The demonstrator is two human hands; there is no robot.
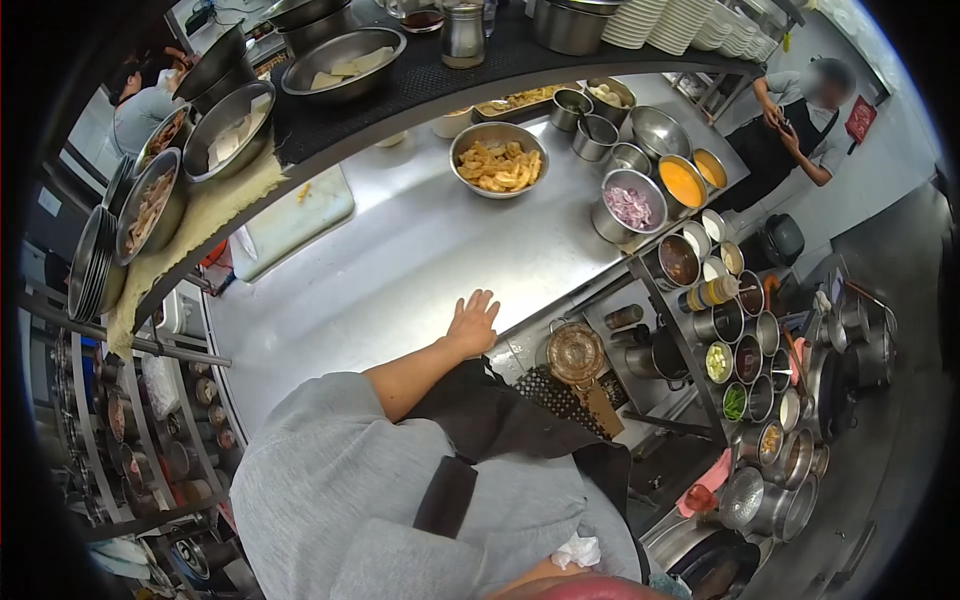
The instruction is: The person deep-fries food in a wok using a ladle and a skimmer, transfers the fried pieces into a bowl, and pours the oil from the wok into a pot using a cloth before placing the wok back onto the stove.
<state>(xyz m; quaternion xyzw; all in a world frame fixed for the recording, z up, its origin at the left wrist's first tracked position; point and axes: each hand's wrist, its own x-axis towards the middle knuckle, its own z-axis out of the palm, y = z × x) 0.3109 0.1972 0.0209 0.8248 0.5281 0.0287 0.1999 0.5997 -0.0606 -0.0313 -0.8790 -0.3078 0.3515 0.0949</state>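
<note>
My left hand rests on the front edge of the steel worktable, fingers spread and nothing in them. Beyond it on the table stands a steel bowl of yellow-brown fried pieces. At the bottom edge of the view, a strip of my other arm shows beside a crumpled white tissue. The fingers of my right hand are hidden, so I cannot tell whether they hold the tissue.
A cutting board with a knife lies at left. A raised shelf carries bowls and stacked dishes. A pot of sliced onion and several sauce containers line the right. A co-worker in a dark apron stands behind; another person is at far left.
</note>
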